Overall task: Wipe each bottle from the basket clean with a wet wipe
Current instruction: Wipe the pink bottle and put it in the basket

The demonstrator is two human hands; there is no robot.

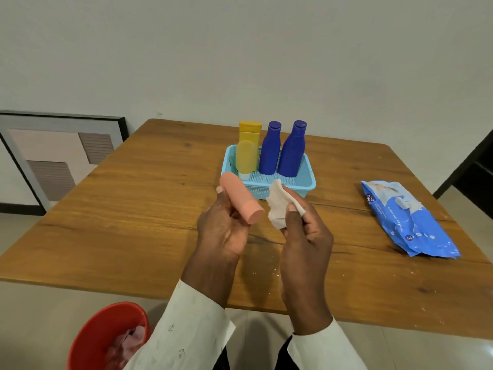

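My left hand (222, 228) grips a pink bottle (241, 197) tilted over the table, its flat end pointing toward me. My right hand (304, 231) pinches a crumpled white wet wipe (278, 206) just right of the bottle, a small gap between them. Behind them stands a light blue basket (306, 182) holding two dark blue bottles (270, 150) (293, 150), a tall yellow bottle (250, 130) and a smaller yellow tube (246, 158) standing on its white cap.
A blue pack of wet wipes (408, 220) lies on the wooden table (133, 209) at the right. A red bin (104, 332) with crumpled stuff inside sits on the floor at lower left. A framed picture (53, 156) leans against the wall at left.
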